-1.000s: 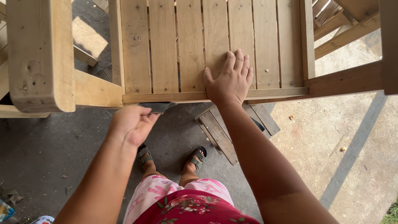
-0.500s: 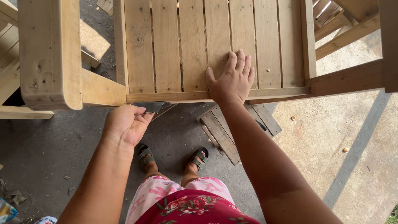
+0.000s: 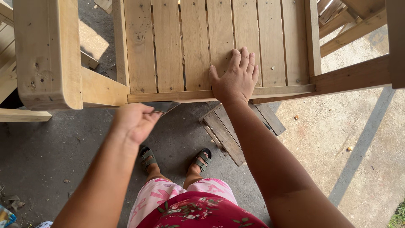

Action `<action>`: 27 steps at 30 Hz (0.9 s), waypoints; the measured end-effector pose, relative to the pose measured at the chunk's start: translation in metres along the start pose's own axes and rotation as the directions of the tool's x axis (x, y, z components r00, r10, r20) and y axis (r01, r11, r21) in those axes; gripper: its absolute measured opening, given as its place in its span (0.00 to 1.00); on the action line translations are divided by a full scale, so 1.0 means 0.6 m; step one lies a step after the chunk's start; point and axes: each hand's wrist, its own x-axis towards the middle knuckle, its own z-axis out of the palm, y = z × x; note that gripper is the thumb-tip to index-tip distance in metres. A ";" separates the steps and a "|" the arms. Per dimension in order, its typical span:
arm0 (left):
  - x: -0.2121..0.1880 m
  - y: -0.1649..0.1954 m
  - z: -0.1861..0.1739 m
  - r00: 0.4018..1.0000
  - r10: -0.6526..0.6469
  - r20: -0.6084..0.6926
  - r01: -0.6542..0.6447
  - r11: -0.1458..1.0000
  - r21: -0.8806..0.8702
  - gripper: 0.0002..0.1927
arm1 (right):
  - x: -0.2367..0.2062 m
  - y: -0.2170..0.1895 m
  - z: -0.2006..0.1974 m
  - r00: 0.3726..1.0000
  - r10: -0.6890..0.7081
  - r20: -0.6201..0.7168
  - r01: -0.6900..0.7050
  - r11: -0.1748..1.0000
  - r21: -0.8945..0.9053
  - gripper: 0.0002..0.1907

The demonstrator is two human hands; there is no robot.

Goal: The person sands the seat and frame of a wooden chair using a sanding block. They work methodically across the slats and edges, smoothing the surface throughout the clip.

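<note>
A slatted wooden chair seat fills the top of the head view. My right hand lies flat on the slats near the front rail, fingers spread. My left hand is just below the front rail, fingers closed on a dark grey sheet, likely sandpaper, whose tip touches the underside edge of the rail. Most of the sheet is hidden by my fingers.
A wide wooden armrest juts out at the left. Another wooden rail runs at the right. Loose wooden boards lie on the concrete floor beside my sandalled feet. More timber frames stand at the top right.
My left hand has risen from below up to the front rail, bringing the grey sheet against its edge. My right hand stays flat on the seat.
</note>
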 end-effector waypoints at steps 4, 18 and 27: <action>0.027 -0.054 0.052 0.994 0.014 0.109 -0.012 1.000 -0.018 0.20 | 0.001 0.001 -0.001 1.000 -0.020 -0.015 0.020 1.000 -0.009 0.43; -0.061 -0.015 0.072 0.989 0.088 0.119 -0.090 0.996 0.008 0.26 | -0.050 0.034 0.019 0.944 -0.274 -0.185 0.291 0.954 0.075 0.37; 0.040 -0.217 0.157 0.946 -0.003 0.324 0.032 0.996 -0.084 0.26 | -0.155 0.129 0.072 0.884 -0.149 -0.443 0.350 0.839 0.416 0.42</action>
